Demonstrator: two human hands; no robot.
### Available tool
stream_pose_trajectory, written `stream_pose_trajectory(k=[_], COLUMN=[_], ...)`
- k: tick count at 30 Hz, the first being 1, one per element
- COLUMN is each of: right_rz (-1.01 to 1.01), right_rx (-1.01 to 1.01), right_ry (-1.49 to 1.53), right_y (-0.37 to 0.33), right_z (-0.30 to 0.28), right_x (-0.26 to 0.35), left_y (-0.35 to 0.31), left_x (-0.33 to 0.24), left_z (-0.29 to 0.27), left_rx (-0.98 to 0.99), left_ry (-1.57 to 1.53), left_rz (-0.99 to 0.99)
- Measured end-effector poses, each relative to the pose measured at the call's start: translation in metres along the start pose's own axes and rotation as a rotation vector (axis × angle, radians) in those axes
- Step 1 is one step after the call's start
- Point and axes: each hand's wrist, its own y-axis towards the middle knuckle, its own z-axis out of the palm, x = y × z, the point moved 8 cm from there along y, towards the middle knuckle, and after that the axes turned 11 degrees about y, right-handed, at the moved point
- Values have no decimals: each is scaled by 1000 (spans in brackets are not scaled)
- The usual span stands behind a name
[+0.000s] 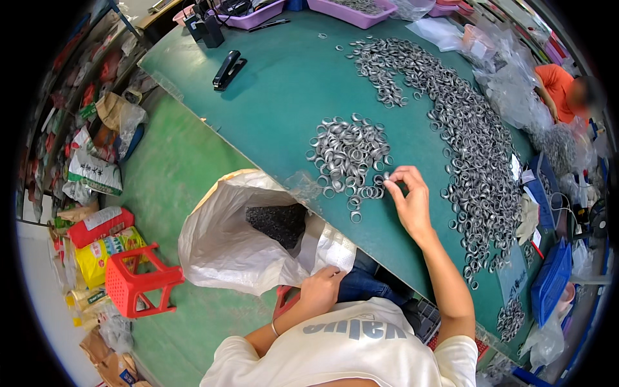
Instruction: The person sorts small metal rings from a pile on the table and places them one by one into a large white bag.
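Note:
My left hand (320,289) is closed on the near rim of a white woven sack (222,242). The sack gapes beside the table edge, and dark small pieces lie deep inside it. Over the green table (271,122), my right hand (410,198) pinches a grey metal ring (386,176) between thumb and fingertips, at the right side of a small ring pile (348,151). A short row of rings touches that pile just left of my fingers. Farther right, a much larger band of similar rings (474,129) curves along the table.
A black stapler (229,71) lies toward the far left of the table. Purple trays (354,11) stand at the back. Blue bins (552,282) and plastic bags line the right. A red stool (138,280) stands on the floor at left. Another person in orange (558,90) sits far right.

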Motion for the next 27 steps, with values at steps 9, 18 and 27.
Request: stream_pose_trajectory(k=[9, 18, 27], right_rz=[38, -474, -508], right_rx=[3, -57, -46], right_ry=[370, 24, -1], right_y=[-22, -34, -39], right_z=[6, -14, -19], right_x=[41, 110, 125], left_y=[1, 1, 2], left_x=[-1, -2, -3], left_z=[-4, -3, -3], left_rx=[-2, 28, 34], left_ry=[-2, 18, 28], left_rz=[-3, -1, -3])
